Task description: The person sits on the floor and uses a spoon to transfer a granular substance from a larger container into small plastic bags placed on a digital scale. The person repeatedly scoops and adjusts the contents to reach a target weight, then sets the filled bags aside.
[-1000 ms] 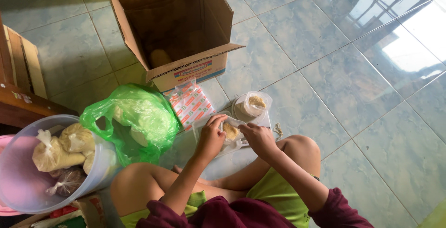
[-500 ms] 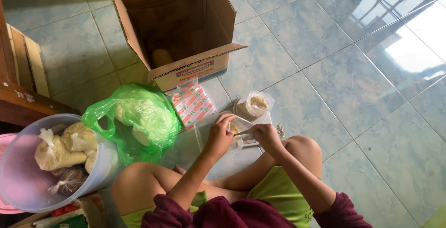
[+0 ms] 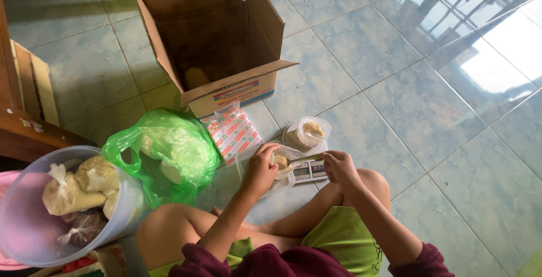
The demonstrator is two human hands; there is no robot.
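Left of the work sits a green plastic bag [image 3: 169,153]. The left hand [image 3: 261,170] pinches the rim of a small clear bag [image 3: 282,167] on the digital scale [image 3: 309,170]; thin, limp and slippery, it is probably best gripped at the mouth. The right hand [image 3: 340,167] is closed on a spoon handle [image 3: 307,157].

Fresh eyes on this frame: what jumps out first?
The bright green plastic bag on the tiled floor left of the seated person, beside a round tub holding tied bags of pale food. Behind them stands an open cardboard box. At centre, the left hand holds a small clear bag over a kitchen scale while the right hand works a utensil at it.
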